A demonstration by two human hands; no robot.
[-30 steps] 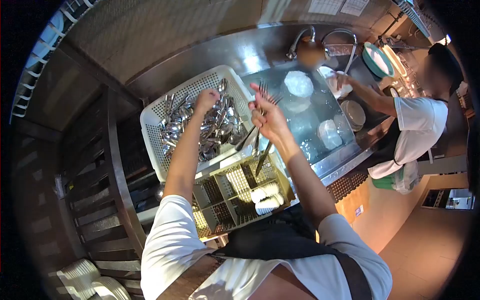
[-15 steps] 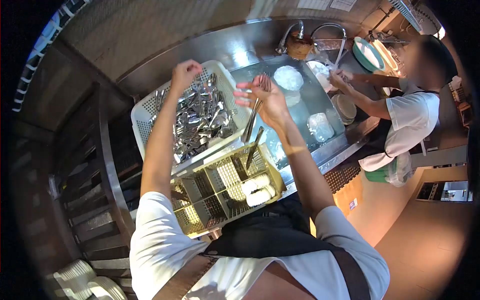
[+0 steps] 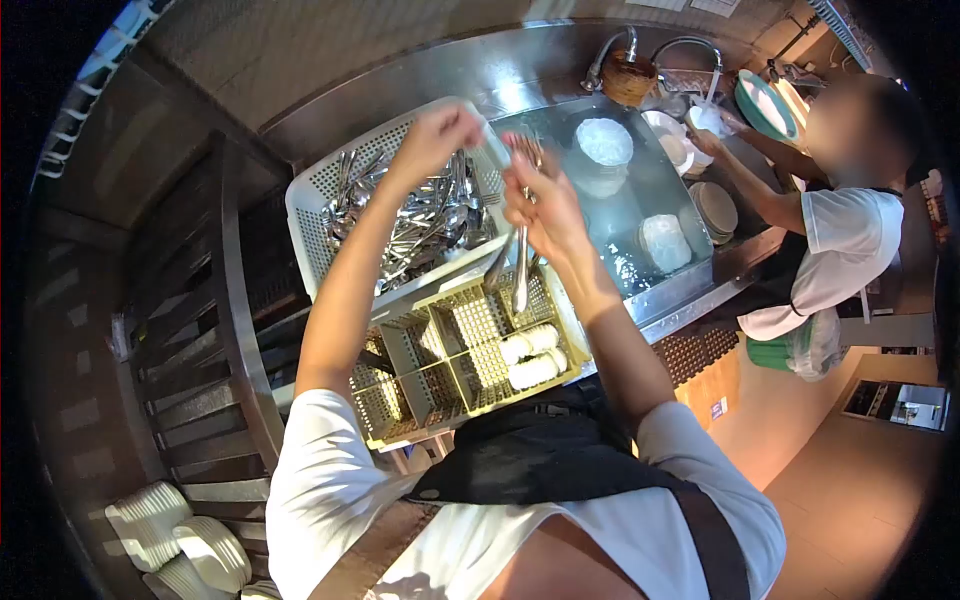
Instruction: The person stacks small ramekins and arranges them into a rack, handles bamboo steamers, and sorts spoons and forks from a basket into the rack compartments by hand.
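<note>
My left hand point(image 3: 437, 140) is over the upper part of a white perforated basket point(image 3: 306, 232) with a heap of metal cutlery point(image 3: 415, 228) in it. Its fingers are blurred, and whether they hold anything does not show. To its right, my right hand point(image 3: 548, 205) is closed round several forks point(image 3: 523, 270), tines up and handles hanging down. Below the forks is a beige divided rack point(image 3: 440, 390), with white ceramic pieces point(image 3: 532, 357) in its right compartment.
A water-filled sink point(image 3: 625, 240) with white bowls point(image 3: 604, 143) lies to the right. Beyond it, a co-worker point(image 3: 850, 235) holds a white dish near the faucet point(image 3: 690, 42). Stacked white dishes point(image 3: 150, 525) are at the lower left, beside dark slatted shelving point(image 3: 200, 405).
My left hand has moved right over the basket. One dark handle that stood apart over the rack no longer shows there. The co-worker's hands have a white dish between them now.
</note>
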